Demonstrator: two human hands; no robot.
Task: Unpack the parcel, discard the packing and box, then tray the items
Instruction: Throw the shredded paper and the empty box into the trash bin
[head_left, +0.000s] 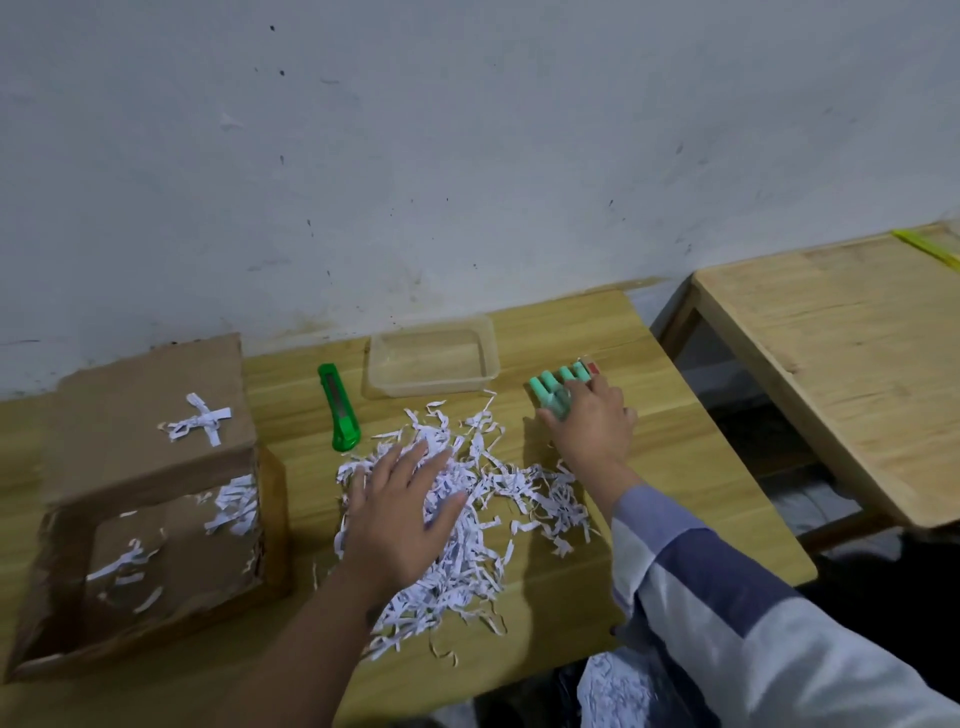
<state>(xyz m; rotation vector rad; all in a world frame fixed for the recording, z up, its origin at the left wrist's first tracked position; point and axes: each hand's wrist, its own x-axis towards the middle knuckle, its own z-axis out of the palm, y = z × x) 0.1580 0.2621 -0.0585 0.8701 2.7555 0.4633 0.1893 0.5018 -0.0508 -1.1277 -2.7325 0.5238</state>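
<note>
While my left hand (402, 512) lies flat, fingers spread, on the shredded paper (467, 519) mid-worktop, my right hand (589, 421) curls round the green markers (553, 387) beside the clear tray (434, 358); I should lift them together, not scatter them.

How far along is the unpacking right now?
Done: the cardboard box is open and most shredded paper lies on the table. In hand: the right hand holds the mint-green items; the left hand presses the shreds. Left: the clear tray holds nothing, and paper and box await discarding.
</note>
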